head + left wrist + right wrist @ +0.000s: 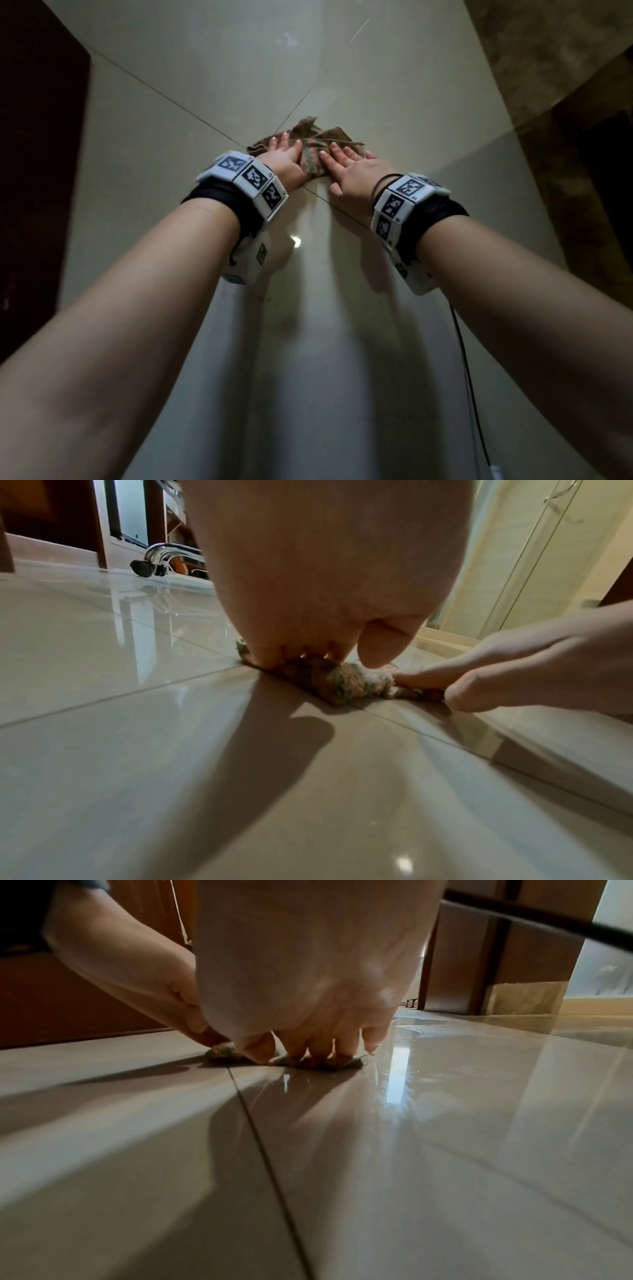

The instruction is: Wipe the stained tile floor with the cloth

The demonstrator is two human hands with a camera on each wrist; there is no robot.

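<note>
Cloth (313,145): brown-green mottled rag, crumpled, flattened on floor over junction of tile seams, mid-scene. Tile floor (219,89): glossy pale beige tiles, thin dark grout lines, reflective; faint whitish smudges far of cloth (337,681), dull marks near.

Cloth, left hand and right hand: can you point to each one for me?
cloth (310,132), head view, far crumpled edge.
left hand (286,156), head view, back of hand.
right hand (356,169), head view, back of hand.
</note>
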